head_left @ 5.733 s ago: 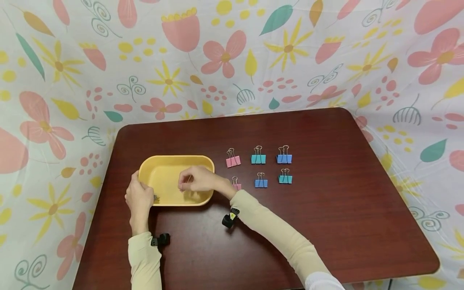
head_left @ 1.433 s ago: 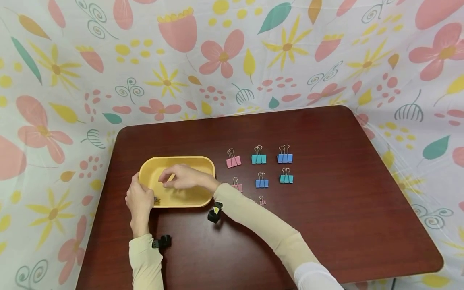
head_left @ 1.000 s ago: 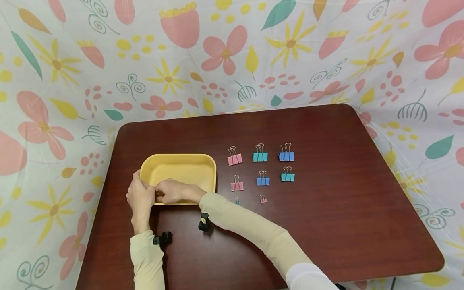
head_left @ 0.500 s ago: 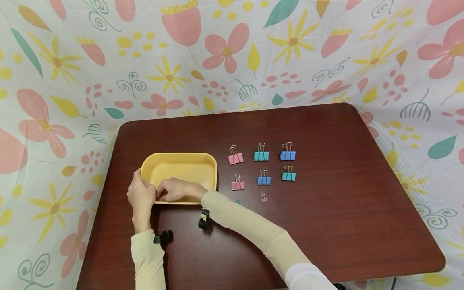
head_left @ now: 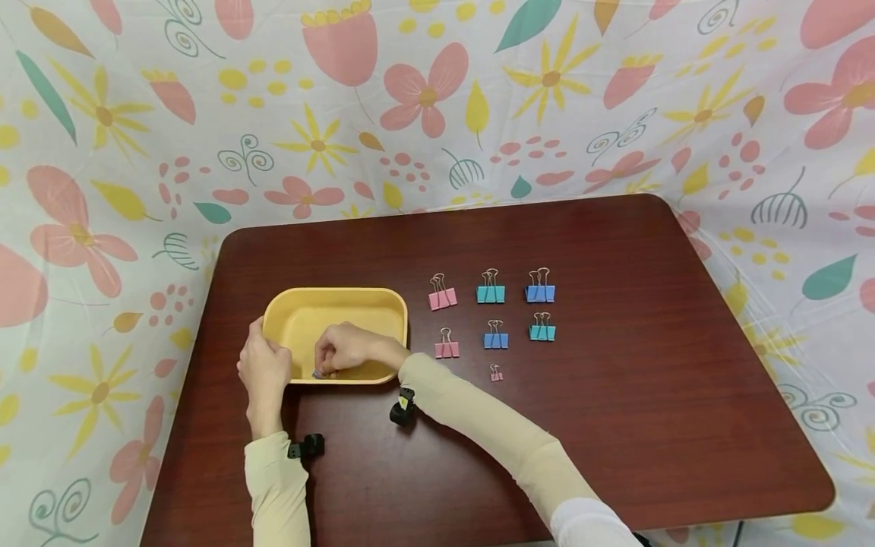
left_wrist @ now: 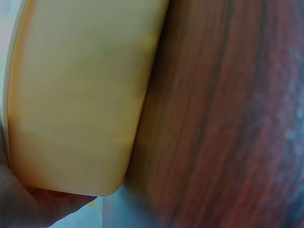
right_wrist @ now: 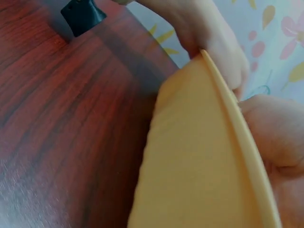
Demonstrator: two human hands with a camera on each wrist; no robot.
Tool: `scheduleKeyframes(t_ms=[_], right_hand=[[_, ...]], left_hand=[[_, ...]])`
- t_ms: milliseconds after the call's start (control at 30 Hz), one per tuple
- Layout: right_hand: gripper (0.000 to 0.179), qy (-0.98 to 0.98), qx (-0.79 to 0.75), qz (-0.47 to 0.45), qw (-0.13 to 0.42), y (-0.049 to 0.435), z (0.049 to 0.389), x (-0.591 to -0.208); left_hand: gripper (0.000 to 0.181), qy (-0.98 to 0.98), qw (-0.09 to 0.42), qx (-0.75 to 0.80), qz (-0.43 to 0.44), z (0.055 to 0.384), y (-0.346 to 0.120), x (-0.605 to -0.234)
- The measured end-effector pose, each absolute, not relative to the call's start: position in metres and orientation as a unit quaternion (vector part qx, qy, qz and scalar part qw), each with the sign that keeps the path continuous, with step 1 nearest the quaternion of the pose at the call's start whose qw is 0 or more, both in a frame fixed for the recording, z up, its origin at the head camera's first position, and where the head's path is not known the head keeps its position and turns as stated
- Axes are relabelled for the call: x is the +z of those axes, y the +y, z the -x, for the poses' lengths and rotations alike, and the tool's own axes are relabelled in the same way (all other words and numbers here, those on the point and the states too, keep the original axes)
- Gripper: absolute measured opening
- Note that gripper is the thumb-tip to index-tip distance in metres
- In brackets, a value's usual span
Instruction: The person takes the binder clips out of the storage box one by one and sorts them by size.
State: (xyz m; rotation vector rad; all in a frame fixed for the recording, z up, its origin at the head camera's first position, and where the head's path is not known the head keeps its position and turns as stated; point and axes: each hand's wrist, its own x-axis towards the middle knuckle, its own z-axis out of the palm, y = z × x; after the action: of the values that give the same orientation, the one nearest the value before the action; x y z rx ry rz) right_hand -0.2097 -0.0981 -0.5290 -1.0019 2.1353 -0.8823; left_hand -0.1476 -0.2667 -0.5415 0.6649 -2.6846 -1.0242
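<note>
My left hand (head_left: 265, 374) grips the left end of the yellow tub (head_left: 335, 291), its thumb over the rim. In the left wrist view the tub's outer wall (left_wrist: 80, 104) fills much of the picture. Inside the tub, near its front wall, my right hand (head_left: 347, 347) has its fingers curled together and pinches a small blue binder clip (head_left: 317, 374), mostly hidden by the fingers. The right wrist view shows the right hand (right_wrist: 278, 135) behind the tub's rim, its fingertips out of sight.
To the tub's right lie binder clips in rows: large pink (head_left: 443, 298), teal (head_left: 491, 294) and blue (head_left: 541, 293); medium pink (head_left: 447, 349), blue (head_left: 495, 340) and teal (head_left: 542, 333); a small pink one (head_left: 496, 376) in front. A patterned cloth (head_left: 424, 175) hangs behind the table (head_left: 649, 365).
A small pink clip has joined the rows; a small teal one, seen shortly before, is now behind the right sleeve. My right hand went to the tub's left corner, then came back rightward with the blue clip.
</note>
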Motion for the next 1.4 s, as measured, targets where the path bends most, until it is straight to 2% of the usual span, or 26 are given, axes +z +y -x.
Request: scheduleKeyframes(t_ms=[67,400,700,867,1033,1400], right_hand=[[0.009,0.802,-0.353,0.374,0.302,-0.093,0.211,-0.527],[0.007,0.810,-0.398,0.374,0.213,-0.066,0.217,-0.512],[0.014,0.807,-0.422,0.360,0.203,-0.044,0.217,-0.508],[0.009,0.797,-0.456,0.338,0.208,-0.027,0.217,-0.505],[0.002,0.813,-0.458,0.313,0.176,-0.005,0.219,-0.497],[0.005,0.789,-0.514,0.304,0.146,0.038,0.219,-0.502]], left_hand=[[0.051,-0.905,0.094,-0.347,-0.226,0.148,-0.267,-0.542],[0.053,-0.903,0.085,-0.353,-0.230,0.146,-0.270,-0.542],[0.053,-0.900,0.087,-0.359,-0.231,0.146,-0.269,-0.541],[0.053,-0.901,0.088,-0.357,-0.231,0.145,-0.268,-0.542],[0.053,-0.902,0.088,-0.355,-0.230,0.145,-0.267,-0.542],[0.053,-0.901,0.092,-0.359,-0.227,0.145,-0.266,-0.542]])
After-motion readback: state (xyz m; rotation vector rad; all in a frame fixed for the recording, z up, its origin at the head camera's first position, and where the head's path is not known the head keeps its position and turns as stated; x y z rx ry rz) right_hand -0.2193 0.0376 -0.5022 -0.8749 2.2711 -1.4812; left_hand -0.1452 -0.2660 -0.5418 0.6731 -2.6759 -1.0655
